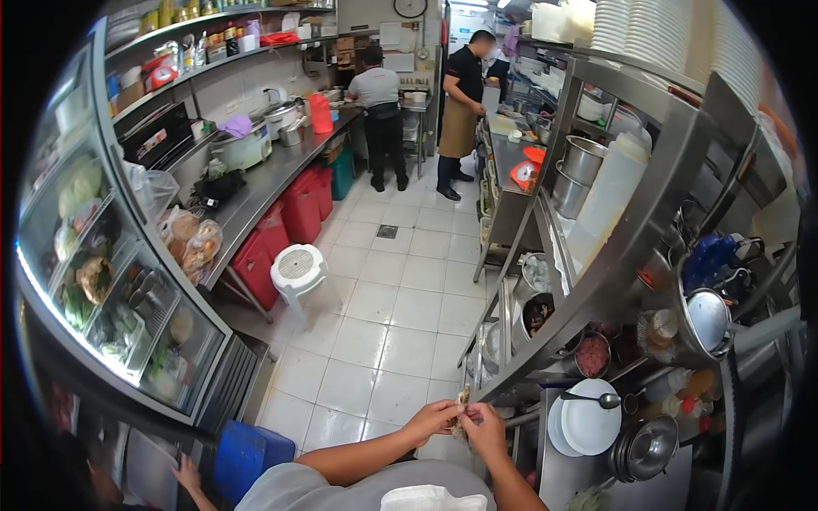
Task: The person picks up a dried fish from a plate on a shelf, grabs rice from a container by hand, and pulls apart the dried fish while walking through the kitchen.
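Close in front of my body, my left hand (433, 419) and my right hand (486, 430) meet with their fingers pinched together. Between the fingertips they hold a small, lumpy, brown-and-beige piece (463, 398), whose kind I cannot make out. Part of it sticks up above the fingers, and another bit shows below them. To the right of my right hand, white plates (588, 430) lie on a metal counter, with a dark spoon (608, 399) across the top one. Metal bowls (652, 447) are stacked beside the plates.
A metal shelf rack (545, 341) stands close on my right, with containers on it. On the left are a glass-door fridge (128, 281), a white stool (298, 271) and a blue bin (251, 451). Another person's hand (186, 471) shows at lower left; two people (375, 94) (460, 102) stand farther back.
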The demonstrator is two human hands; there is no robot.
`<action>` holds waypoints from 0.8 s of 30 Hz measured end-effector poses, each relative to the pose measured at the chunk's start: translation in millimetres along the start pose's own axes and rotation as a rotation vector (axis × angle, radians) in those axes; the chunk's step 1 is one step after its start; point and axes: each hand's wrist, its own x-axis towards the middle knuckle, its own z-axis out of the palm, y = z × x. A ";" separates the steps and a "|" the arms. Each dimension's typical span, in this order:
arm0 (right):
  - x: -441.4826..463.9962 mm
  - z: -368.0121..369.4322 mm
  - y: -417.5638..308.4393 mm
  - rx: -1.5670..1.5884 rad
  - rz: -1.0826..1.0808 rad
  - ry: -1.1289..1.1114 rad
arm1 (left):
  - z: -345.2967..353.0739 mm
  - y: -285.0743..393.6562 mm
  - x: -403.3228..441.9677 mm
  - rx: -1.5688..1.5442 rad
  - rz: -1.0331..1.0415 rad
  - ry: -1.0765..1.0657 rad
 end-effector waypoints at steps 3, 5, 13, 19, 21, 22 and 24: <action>-10.2 -8.2 2.5 0.037 -0.038 -0.036 | 15.9 -15.3 -14.6 -0.042 0.048 0.087; -17.8 -13.6 7.1 0.035 -0.064 -0.070 | 27.1 -25.0 -22.9 -0.097 0.083 0.157; -43.7 -22.6 19.4 0.077 -0.138 -0.188 | 56.4 -57.6 -52.0 -0.185 0.138 0.311; -50.3 -24.7 16.1 0.073 -0.173 -0.194 | 61.5 -64.5 -56.4 -0.212 0.173 0.311; -50.8 -26.6 18.8 0.084 -0.170 -0.180 | 61.8 -65.7 -54.8 -0.199 0.181 0.297; -52.2 -27.2 20.1 0.083 -0.170 -0.181 | 62.3 -67.9 -54.1 -0.201 0.169 0.290; -54.2 -28.9 23.2 0.056 -0.180 -0.182 | 63.7 -71.6 -52.3 -0.206 0.158 0.281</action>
